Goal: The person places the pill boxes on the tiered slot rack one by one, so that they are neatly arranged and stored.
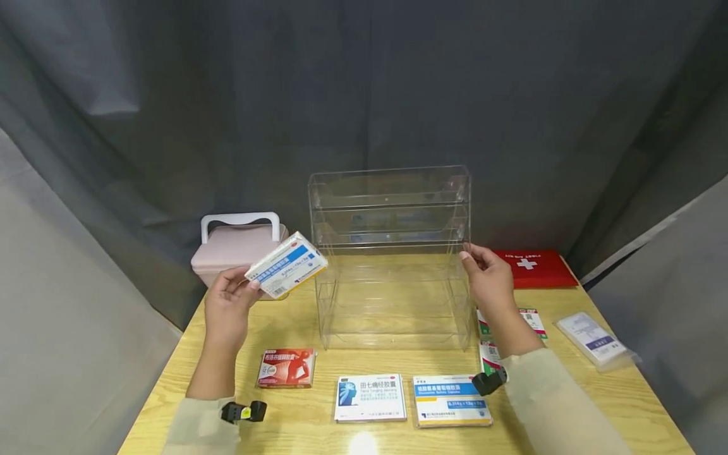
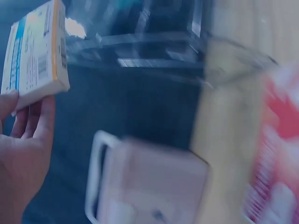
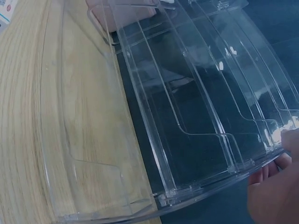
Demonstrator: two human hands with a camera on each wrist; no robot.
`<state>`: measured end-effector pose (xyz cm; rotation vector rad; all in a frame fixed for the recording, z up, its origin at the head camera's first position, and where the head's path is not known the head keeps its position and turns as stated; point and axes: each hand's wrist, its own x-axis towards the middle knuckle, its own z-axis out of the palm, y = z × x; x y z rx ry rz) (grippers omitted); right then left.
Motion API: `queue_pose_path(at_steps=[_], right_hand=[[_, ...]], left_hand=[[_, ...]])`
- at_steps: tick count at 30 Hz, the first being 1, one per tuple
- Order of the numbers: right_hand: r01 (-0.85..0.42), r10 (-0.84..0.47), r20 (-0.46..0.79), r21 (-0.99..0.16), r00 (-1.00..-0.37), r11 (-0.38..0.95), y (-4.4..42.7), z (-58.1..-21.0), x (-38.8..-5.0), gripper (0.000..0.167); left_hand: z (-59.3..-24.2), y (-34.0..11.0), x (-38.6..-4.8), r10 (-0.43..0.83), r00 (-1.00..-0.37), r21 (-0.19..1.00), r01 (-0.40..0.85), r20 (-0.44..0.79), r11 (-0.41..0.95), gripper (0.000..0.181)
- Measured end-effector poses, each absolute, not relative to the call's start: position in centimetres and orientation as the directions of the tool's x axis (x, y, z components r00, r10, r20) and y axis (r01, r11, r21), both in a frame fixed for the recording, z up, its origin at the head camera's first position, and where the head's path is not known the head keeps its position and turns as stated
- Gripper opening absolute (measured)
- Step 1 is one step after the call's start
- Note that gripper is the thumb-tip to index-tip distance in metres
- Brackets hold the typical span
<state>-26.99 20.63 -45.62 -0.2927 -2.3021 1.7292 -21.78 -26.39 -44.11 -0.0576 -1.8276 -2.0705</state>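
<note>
In the head view, my left hand [image 1: 227, 309] pinches a white medicine box [image 1: 288, 265] with blue and orange bands, thumb in front. It is held tilted in the air, left of a clear plastic tiered rack [image 1: 392, 341]. The left wrist view shows the same medicine box [image 2: 39, 51] above the fingers of my left hand [image 2: 28, 144]. My right hand [image 1: 489, 278] grips the rack's right side edge. Close up in the right wrist view, the right hand [image 3: 275, 186] has its thumb and fingers on either side of that clear edge [image 3: 210, 184]. Faint blue marks show through the rack's upper tiers.
A pink case [image 1: 239, 246] with a white handle stands behind the left hand. Along the front lie a red box [image 1: 286, 368], a white-blue box [image 1: 370, 398] and a blue-orange box [image 1: 451, 404]. Green-white boxes [image 1: 490, 358], a red first-aid pouch [image 1: 540, 272] and a bagged pack [image 1: 594, 340] are right.
</note>
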Motion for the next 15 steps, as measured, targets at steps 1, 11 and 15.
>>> queue_pose_path(at_steps=[1, 11, 15], right_hand=[[0.011, 0.303, 0.077, -0.961, -0.95, 0.278, 20.6, -45.6, -27.0, 0.046], [0.04, 0.32, 0.056, -0.958, -0.946, 0.285, 21.0, -45.7, -27.1, 0.047], [0.039, 0.324, 0.058, -0.958, -0.944, 0.285, 21.3, -45.8, -27.3, 0.046]], left_hand=[[-43.3, -25.7, -22.0, -0.261, -0.92, 0.944, 0.322, 0.293, -0.076, 0.035], [-36.4, -17.8, -26.9, -0.141, -0.831, 0.843, 0.53, 0.538, 0.094, 0.033], [-34.7, -14.5, -29.0, -0.103, -0.818, 0.816, 0.536, 0.565, 0.219, 0.031]])
